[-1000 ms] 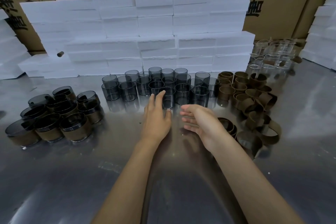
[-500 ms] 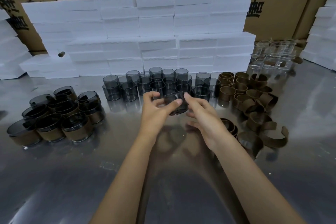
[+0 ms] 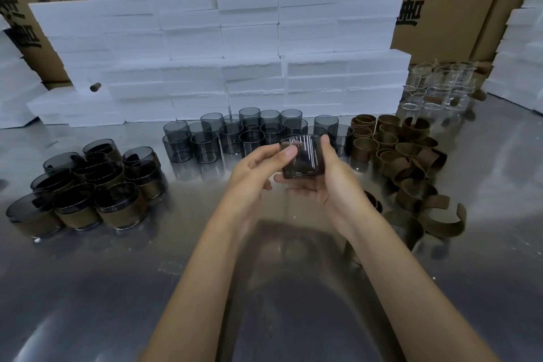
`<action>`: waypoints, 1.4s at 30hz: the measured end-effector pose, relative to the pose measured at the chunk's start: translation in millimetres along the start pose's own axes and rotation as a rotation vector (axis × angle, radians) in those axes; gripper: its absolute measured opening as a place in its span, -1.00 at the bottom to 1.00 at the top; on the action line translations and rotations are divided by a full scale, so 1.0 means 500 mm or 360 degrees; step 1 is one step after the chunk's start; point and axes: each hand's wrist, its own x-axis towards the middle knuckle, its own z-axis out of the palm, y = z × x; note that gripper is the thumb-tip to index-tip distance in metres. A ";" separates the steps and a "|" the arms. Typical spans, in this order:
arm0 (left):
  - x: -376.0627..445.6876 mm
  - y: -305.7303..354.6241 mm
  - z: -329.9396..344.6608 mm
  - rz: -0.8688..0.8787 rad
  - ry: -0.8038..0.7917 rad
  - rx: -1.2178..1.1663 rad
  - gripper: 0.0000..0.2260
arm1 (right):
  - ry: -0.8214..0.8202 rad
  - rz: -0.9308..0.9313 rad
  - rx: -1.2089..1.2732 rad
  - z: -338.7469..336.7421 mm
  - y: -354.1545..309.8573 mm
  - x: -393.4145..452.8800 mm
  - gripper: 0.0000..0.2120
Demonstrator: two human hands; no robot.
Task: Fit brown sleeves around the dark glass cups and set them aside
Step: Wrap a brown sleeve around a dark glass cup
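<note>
1. Cup (image 3: 301,157): upright, lifted off the table, no sleeve on it.
2. Our left hand (image 3: 258,167) pinches its near wall; right hand (image 3: 329,182) cradles base and far side.
3. Sleeves (image 3: 405,161) lie right of the grip, nearer the right hand.

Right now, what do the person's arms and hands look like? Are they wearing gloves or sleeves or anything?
No gloves. The left hand and the right hand are both bare, and so are both forearms all the way down to the bottom of the picture, with no sleeves showing. No watch, bracelet or ring shows. The fingernails that show look short and plain.
</note>
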 end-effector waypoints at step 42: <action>-0.007 -0.007 0.018 0.0329 0.0241 0.0376 -0.75 | 0.0168 0.0040 0.0161 0.015 0.020 0.003 -0.55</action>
